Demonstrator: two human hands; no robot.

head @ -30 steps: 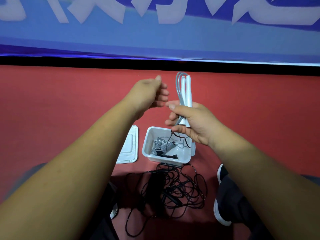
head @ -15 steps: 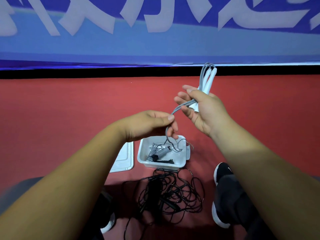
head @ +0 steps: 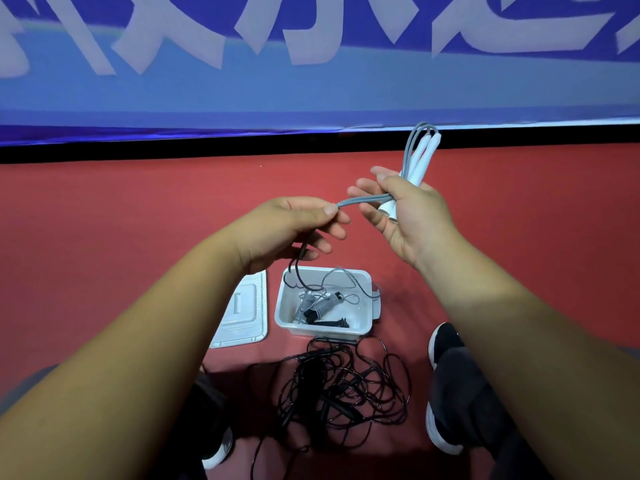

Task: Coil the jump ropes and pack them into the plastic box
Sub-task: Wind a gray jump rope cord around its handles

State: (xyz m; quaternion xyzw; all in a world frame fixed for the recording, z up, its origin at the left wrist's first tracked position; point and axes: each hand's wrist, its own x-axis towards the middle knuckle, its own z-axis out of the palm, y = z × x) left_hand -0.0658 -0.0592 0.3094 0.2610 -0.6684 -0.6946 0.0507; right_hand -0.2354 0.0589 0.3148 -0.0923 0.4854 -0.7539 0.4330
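Centre right: the grip of the right hand (head: 412, 216) closes round the white handles (head: 424, 157) and folded grey rope (head: 363, 200); the left hand (head: 294, 226) pinches the loose strands. Best: wrap these tightly round the bundle before lowering it into the box (head: 287, 306), lower centre.

R hand (head: 412, 216) grips white handles (head: 424, 161), L hand (head: 287, 226) pinches grey rope (head: 363, 201), both above plastic box (head: 325, 330).

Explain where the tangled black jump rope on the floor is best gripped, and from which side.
Probably one of the thick handles near the middle of the black jump rope, taken from above: it looks rigid, lies flat on the red floor, and thin loops sprawl on every side.
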